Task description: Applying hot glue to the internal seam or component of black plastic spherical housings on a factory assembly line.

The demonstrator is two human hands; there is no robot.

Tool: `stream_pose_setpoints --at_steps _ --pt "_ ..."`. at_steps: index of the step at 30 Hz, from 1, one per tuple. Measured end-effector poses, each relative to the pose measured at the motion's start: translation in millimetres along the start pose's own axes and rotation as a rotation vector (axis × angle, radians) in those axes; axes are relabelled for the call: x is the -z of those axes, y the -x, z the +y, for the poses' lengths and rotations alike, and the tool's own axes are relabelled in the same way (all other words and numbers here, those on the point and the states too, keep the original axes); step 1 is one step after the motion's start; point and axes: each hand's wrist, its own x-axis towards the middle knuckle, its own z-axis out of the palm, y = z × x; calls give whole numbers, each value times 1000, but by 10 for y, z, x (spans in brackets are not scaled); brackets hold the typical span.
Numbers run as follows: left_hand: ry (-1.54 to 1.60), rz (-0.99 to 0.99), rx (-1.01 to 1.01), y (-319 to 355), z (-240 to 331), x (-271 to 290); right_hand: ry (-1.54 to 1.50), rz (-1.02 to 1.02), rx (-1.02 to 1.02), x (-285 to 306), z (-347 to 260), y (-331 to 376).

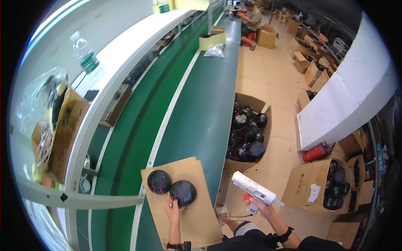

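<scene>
My left hand [173, 210] is closed at the near left edge of a black round shell [183, 192] with thin red wires on it. A second black round shell [159, 182], also with red wires, lies just to its left. Both are over a flat cardboard sheet [190, 226] at the near end of the green work surface. In my right hand [264, 208] is a white cartridge glue gun [254, 187] with an orange trigger part, its body tilted toward the upper left. It is held beside the bench, clear of the shells.
Beside the bench's right edge stands a carton [268, 138] full of black round shells. Another filled carton [312, 184] is farther right, near a fire extinguisher [317, 153] and a white pillar [347, 88]. A metal rail [104, 202] crosses at left. A person [252, 19] sits far off.
</scene>
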Motion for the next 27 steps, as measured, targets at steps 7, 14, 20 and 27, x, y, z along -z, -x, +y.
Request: stream_pose_setpoints --at_steps 7,14,20,27 --pt "-180 -36 -144 -1048 353 -1081 -73 102 -3 255 -30 354" --pt "-30 -69 24 -1112 597 -1385 -135 212 -59 359 89 397" --pt "-79 -8 17 -1215 514 -1402 -174 262 -87 357 185 338" --pt "143 -224 -51 -2509 910 -2695 -169 304 -57 424 290 434"
